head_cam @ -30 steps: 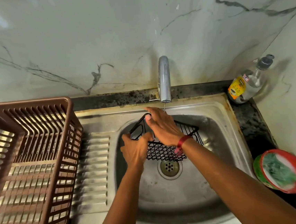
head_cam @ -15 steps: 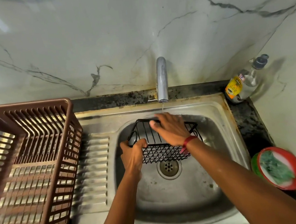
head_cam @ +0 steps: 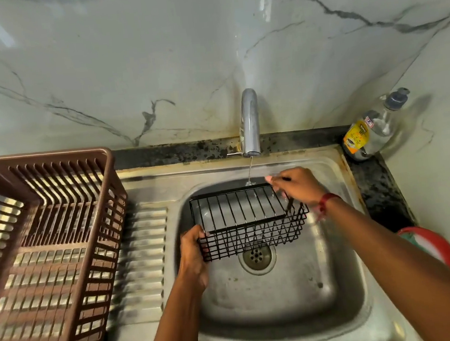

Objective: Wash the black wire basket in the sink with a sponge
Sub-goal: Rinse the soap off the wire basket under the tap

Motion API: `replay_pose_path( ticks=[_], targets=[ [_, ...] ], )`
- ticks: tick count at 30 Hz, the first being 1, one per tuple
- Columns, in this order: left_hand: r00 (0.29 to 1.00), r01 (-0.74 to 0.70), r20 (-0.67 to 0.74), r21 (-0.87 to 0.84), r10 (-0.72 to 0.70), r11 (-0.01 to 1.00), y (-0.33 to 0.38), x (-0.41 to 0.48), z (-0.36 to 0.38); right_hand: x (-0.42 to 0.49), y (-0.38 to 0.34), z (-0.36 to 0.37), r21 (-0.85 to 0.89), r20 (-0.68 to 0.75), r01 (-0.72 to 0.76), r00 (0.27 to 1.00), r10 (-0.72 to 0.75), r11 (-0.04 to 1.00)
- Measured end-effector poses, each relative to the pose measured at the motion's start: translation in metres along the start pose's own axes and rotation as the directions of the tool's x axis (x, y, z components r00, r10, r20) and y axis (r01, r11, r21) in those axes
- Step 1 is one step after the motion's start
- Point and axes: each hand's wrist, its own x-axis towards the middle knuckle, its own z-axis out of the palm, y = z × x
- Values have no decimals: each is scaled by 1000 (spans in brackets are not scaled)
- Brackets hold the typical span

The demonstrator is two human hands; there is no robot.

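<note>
The black wire basket (head_cam: 248, 220) hangs tilted over the steel sink (head_cam: 283, 302), above the drain. A thin stream of water from the tap (head_cam: 249, 124) lands on its far rim. My left hand (head_cam: 193, 251) grips the basket's near-left corner. My right hand (head_cam: 298, 186) holds its far-right corner, fingers curled over the wire. No sponge shows in either hand. A green sponge lies in the red-rimmed dish (head_cam: 432, 246) at the right edge, partly hidden by my right forearm.
A brown plastic dish rack (head_cam: 42, 256) stands on the ribbed drainboard at left. A clear soap bottle (head_cam: 373, 128) with a yellow label leans in the back right corner on the dark counter. The marble wall rises behind the tap.
The basket has been turned so its barred side faces up and shifted right under the stream. My right hand slid from the basket's middle to its far-right corner.
</note>
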Motion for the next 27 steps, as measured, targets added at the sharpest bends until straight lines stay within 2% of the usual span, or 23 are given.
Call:
replay_pose_path(
  ticks=[1,3,5,8,10,13,15,17,20,22,25,27],
  targets=[
    [999,17,27,-24,-16,1000,-3,-1,0,1,3,-2,144,-75,-19,997,30,989],
    [997,57,62,-88,-52,994,-8,-3,3,2,1,-1,233,-172,-6,984,47,972],
    [991,109,95,-125,-98,986,-10,-4,2,5,-5,2,158,-182,-25,982,54,987],
    [972,209,130,-109,-195,972,-13,2,-7,11,-18,5,-69,-146,-55,988,44,996],
    [981,181,75,-4,-180,983,-16,5,-5,13,-30,10,-212,-135,-14,991,-16,977],
    [999,25,-47,226,-14,974,-21,-6,10,13,-48,16,-397,-104,56,989,-106,916],
    [992,-98,-34,381,120,919,-19,-21,30,13,-59,22,-459,-95,95,983,-155,883],
    [984,-171,36,501,176,849,-19,-28,49,12,-68,28,-522,-91,125,975,-201,844],
    [983,-151,13,635,185,757,-17,-24,70,11,-78,34,-581,-71,177,961,-266,794],
    [987,-92,-45,637,156,765,-15,-16,72,8,-84,37,-573,-91,204,947,-309,794],
    [993,-52,-53,623,109,780,-12,-6,67,8,-88,44,-571,-87,261,924,-373,779],
    [991,-35,-81,630,111,776,-11,-3,62,6,-88,49,-509,-71,320,909,-410,799]
  ],
)
